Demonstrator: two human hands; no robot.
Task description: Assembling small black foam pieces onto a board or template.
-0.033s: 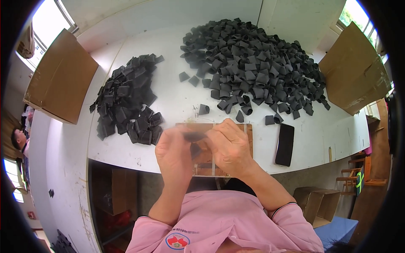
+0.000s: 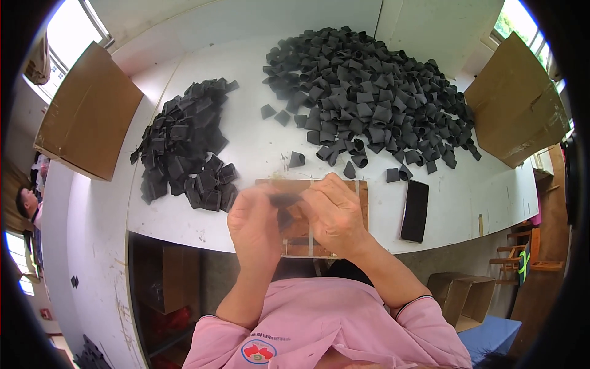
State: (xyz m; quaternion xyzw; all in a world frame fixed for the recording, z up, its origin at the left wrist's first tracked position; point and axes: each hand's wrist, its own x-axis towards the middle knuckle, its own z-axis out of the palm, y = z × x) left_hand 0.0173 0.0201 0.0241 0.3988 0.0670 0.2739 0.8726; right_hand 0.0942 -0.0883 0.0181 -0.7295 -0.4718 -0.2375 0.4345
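Observation:
Above a brown wooden board [image 2: 296, 247] at the table's near edge, both hands hold a small dark grey piece [image 2: 284, 200], blurred by motion. My left hand [image 2: 255, 218] pinches its left side, the fingers smeared. On its right side my right hand [image 2: 335, 215] is closed, fingertips pressed together. Whether the piece is folded or tubular cannot be made out. Beyond the hands spreads a large heap of short, dark grey tube-like sleeves [image 2: 369, 92]. To the left lies a smaller heap of flatter, darker pieces [image 2: 184, 141].
A black phone [image 2: 415, 211] lies right of the board. Cardboard boxes stand at the table's left [image 2: 92, 114] and right [image 2: 519, 101] sides. A few loose sleeves [image 2: 297, 160] lie between board and large heap. Far left, another person [image 2: 27, 203] is partly visible.
My left hand has shifted very slightly to the right. The heaps, the board and my right hand look the same.

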